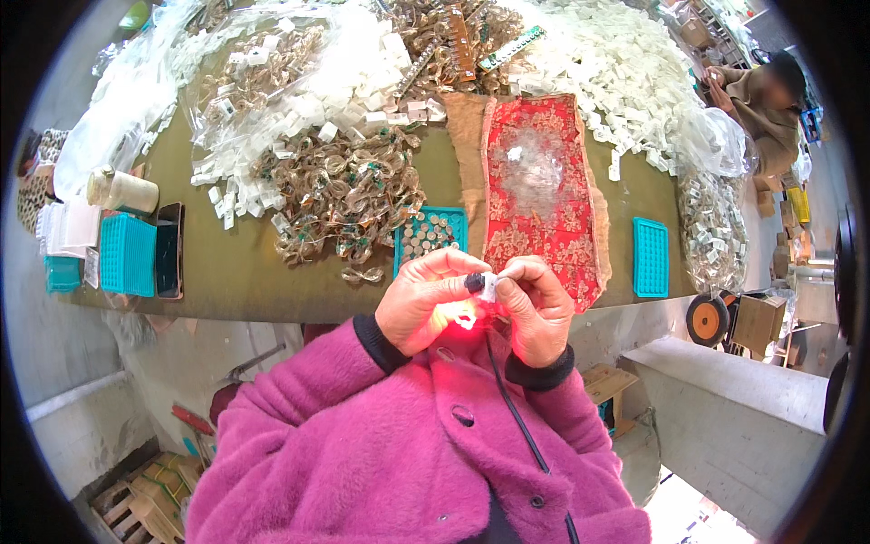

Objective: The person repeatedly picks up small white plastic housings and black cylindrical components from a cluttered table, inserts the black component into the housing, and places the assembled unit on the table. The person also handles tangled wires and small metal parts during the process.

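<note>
Far to the left of the red floral cloth (580, 199), a stack of teal trays (127, 256) with gridded faces stands beside a smooth dark flat slab (169, 251) with rounded corners. Nearer the cloth's left side, a springy-looking heap of brownish, translucent loops (340, 195) sprawls over the olive surface (231, 272), flecked with green and orange. Between this heap and the cloth, a shallow teal tray (463, 227) carries small round discs.

At the cloth's near left corner, on the wearer's side, the left hand (421, 299) pinches a small white piece (489, 288) between thumb and forefinger; a black bit sits at the thumb tip, though whether it is a finger cover I cannot tell. The right hand (541, 313) pinches the same piece from the other side, so each grip is closed on it, above a red glow (464, 319). This looks like fine two-handed fitting or adjusting; so small a piece seems to call for light, exact fingertip pressure.

Right of the cloth lie a ribbed teal tray (651, 258) and a crinkled clear bag (716, 222) packed with pale pieces.
</note>
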`<action>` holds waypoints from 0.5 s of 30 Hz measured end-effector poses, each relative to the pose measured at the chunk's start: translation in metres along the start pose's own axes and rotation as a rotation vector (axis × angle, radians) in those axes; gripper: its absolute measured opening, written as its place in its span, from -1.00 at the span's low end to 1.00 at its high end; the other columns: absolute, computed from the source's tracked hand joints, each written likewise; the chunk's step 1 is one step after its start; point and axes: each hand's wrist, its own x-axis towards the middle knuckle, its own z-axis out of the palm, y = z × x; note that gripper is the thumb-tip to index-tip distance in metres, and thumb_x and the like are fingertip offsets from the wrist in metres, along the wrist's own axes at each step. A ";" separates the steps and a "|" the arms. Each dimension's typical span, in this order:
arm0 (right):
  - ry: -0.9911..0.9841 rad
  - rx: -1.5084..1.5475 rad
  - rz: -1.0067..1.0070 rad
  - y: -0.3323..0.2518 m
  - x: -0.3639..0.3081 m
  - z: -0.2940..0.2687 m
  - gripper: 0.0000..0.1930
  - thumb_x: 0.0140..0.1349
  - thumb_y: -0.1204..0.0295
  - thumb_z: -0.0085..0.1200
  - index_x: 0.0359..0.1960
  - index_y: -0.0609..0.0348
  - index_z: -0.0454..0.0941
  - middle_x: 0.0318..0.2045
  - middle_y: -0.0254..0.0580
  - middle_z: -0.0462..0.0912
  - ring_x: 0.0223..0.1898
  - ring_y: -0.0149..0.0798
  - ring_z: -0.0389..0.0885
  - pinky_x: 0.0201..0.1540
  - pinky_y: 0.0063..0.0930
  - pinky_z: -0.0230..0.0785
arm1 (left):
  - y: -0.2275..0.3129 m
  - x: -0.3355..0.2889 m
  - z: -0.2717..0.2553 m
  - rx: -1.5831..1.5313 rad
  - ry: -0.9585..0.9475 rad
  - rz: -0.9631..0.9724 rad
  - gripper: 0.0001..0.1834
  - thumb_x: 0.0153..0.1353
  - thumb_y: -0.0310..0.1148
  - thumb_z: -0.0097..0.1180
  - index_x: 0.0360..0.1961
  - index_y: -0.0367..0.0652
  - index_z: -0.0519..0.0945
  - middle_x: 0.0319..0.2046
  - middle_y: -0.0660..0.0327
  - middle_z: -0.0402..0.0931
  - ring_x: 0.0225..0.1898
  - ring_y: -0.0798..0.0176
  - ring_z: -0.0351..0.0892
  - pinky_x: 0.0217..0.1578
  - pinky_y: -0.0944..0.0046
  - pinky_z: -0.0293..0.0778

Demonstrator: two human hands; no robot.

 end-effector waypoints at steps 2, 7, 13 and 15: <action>0.015 -0.021 -0.026 0.005 0.000 0.001 -0.91 0.38 0.67 0.20 -0.14 0.27 0.62 -0.18 -0.35 0.56 -0.21 -0.48 0.60 -0.12 -0.62 0.49 | 0.000 0.000 -0.001 0.019 0.016 0.002 -0.80 0.34 -0.56 0.28 -0.03 -0.26 0.65 -0.10 0.08 0.69 -0.03 0.13 0.73 0.07 0.05 0.66; 0.069 -0.111 -0.101 0.009 -0.002 0.001 -0.90 0.32 0.70 0.23 -0.18 0.28 0.64 -0.20 -0.30 0.57 -0.22 -0.44 0.61 -0.14 -0.57 0.49 | 0.001 0.000 -0.003 -0.006 -0.018 -0.036 -0.79 0.33 -0.58 0.28 -0.03 -0.25 0.66 -0.10 0.10 0.70 -0.07 0.18 0.74 -0.02 0.12 0.70; 0.009 -0.350 -0.176 0.002 0.002 -0.002 -0.88 0.25 0.70 0.23 -0.21 0.29 0.63 -0.23 -0.21 0.60 -0.25 -0.37 0.63 -0.20 -0.47 0.51 | -0.001 0.001 -0.002 0.012 0.036 -0.002 -0.82 0.34 -0.56 0.27 -0.04 -0.25 0.65 -0.12 0.10 0.69 -0.07 0.16 0.73 0.01 0.11 0.68; -0.044 -0.523 -0.256 -0.005 0.004 -0.006 -0.88 0.22 0.70 0.23 -0.23 0.29 0.63 -0.26 -0.17 0.61 -0.27 -0.33 0.64 -0.22 -0.45 0.52 | -0.001 0.001 -0.002 0.027 0.036 0.005 -0.84 0.35 -0.54 0.27 -0.06 -0.26 0.66 -0.12 0.08 0.69 -0.05 0.14 0.72 0.06 0.09 0.66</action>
